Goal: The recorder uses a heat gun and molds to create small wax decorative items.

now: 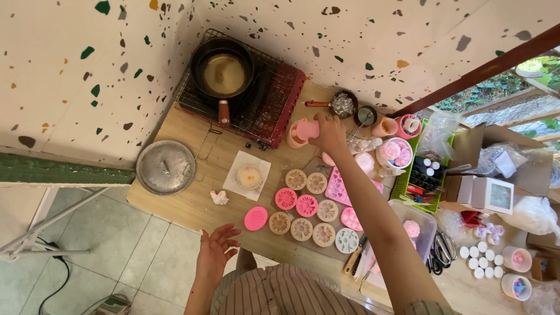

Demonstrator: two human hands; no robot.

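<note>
View from above of a wooden table (192,204) set in the corner of a speckled wall. The person's right hand (328,133) reaches far across the table, its fingers closed around the handle of a pink cup (302,132) that stands near a red camp stove (256,99). A dark pan (222,73) of pale liquid sits on the stove's wire rack. The left hand (214,252) hovers at the near edge of the table, fingers spread apart and holding nothing, just beside a flat pink disc (255,218). Between the 2 hands lie round flower-shaped moulds (305,205) in pink and tan, set in rows. A metal lid (165,167) rests at the table's left end, and a white napkin (248,176) holds a small pale round piece.
</note>
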